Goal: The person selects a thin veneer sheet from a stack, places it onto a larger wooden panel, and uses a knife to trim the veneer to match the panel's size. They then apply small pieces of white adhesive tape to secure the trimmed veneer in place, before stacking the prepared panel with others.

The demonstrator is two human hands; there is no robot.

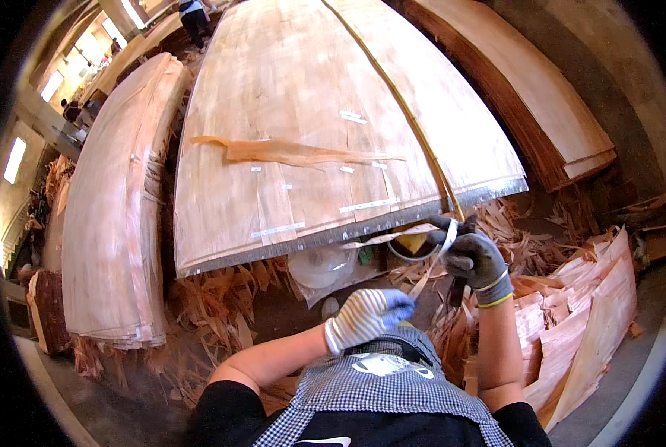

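My left hand [370, 316], in a striped glove with blue fingertips, is closed in front of my apron. Its fingertips pinch the lower end of a white paper tape [422, 281]. The tape loops up to my right hand [473, 257], which wears a dark grey glove and is curled around it near the stack's front edge. Whether the right fingers hold anything more is hidden. Just left of that hand is a round container [413, 246] with something yellow in it. Beyond lies a large stack of wood veneer sheets [288, 97], with short white tape pieces stuck on top.
A long thin stick [400, 93] runs lengthwise over the stack, and a loose orange-brown veneer strip [281, 153] lies across it. More veneer stacks stand left [113, 216] and right [530, 82]. Torn scraps [571, 320] heap at my right. A person [193, 18] stands far back.
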